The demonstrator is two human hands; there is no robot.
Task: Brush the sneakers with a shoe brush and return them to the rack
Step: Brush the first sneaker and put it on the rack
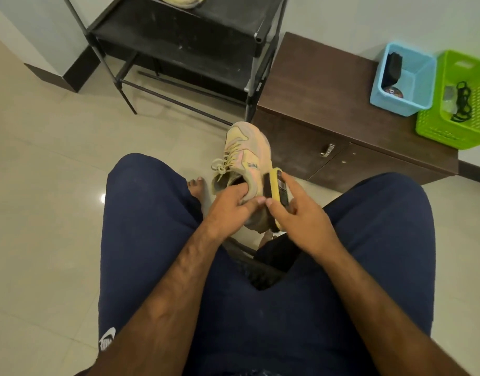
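Brushing step in hand, on one shoe. Seated person, knees apart, holds a pale pink-and-yellow sneaker out in front between the legs, toe pointing away toward the shoe rack, above the tiled floor. Left hand grips the sneaker at the heel end, fingers curled into the collar opening and thumb over the outside. Right hand is clamped round a yellow-backed shoe brush, thumb on the near edge, fingers across the back. The dark bristle side is turned against the sneaker's right flank near the heel; it looks to be touching. A second sneaker sits on the rack's top shelf, only partly in frame, so I judge the task about midway: can't tell whether that one is already brushed. Next move calls for stroking the brush forward along the side toward the toe while the left hand steadies the heel, then turning the shoe for the other flank, then setting it beside its pair on the rack. Brown cabinet right of the rack carries a blue basket and a green basket.
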